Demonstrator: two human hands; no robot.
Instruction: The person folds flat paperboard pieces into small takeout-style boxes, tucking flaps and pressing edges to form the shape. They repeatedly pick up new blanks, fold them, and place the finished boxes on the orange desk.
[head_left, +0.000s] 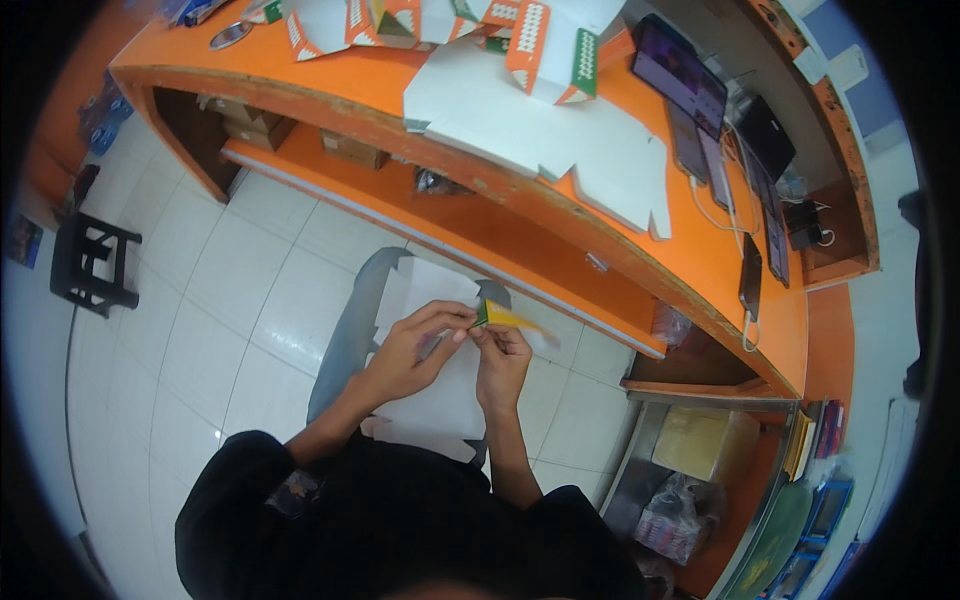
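Pinching the flat white cardboard box blank (440, 395) over my lap, my left hand (410, 350) grips its top edge; at three o'clock, my right hand (503, 362) clasps its yellow-and-green printed flap (508, 318). The orange wooden counter (700, 255) lies at twelve o'clock.

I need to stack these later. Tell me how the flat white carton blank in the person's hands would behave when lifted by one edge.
The carton blank looks like thin sheet, so probably light. Both hands, left hand and right hand, work on it, and its flaps already bend, so it would likely sag and fold along its creases.
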